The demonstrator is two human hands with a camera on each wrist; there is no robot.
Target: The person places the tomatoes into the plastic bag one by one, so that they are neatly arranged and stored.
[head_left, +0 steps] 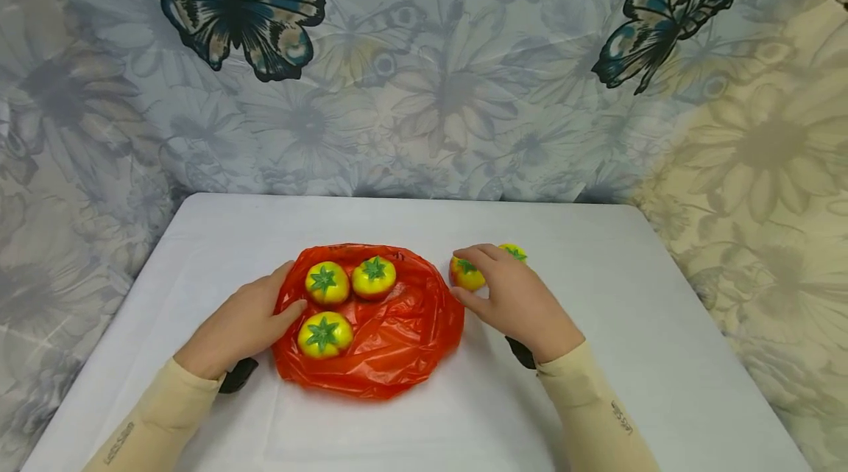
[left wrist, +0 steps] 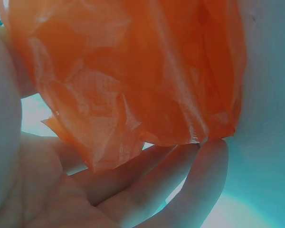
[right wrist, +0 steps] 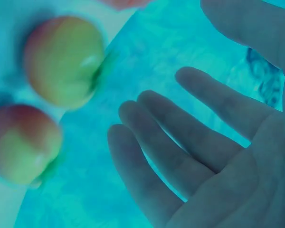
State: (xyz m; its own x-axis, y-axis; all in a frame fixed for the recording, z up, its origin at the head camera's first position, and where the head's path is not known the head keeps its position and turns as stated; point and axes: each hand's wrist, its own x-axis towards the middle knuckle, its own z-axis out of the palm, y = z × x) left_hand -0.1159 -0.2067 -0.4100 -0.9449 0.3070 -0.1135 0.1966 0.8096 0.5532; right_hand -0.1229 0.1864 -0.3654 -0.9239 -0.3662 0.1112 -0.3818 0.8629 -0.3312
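Note:
A red plastic bag (head_left: 404, 332), its mouth spread wide, lies on the table. Inside at its left are three yellow tomatoes with green star-shaped tops, among them the front tomato (head_left: 324, 335). My left hand (head_left: 248, 321) holds the bag's left rim, thumb over the edge and fingers along the outer side; the left wrist view shows fingertips (left wrist: 216, 147) against the plastic. Past the bag's right side, my right hand (head_left: 513, 299) hovers with spread fingers beside two more red-and-yellow tomatoes, the nearer tomato (head_left: 466, 275) and the farther tomato (head_left: 514, 252), partly hidden by the hand.
The white table (head_left: 411, 435) extends around the bag, its back edge close to a curtain (head_left: 450, 126) printed with butterflies and flowers. Dark wrist devices, such as the left one (head_left: 238, 376), sit under both wrists.

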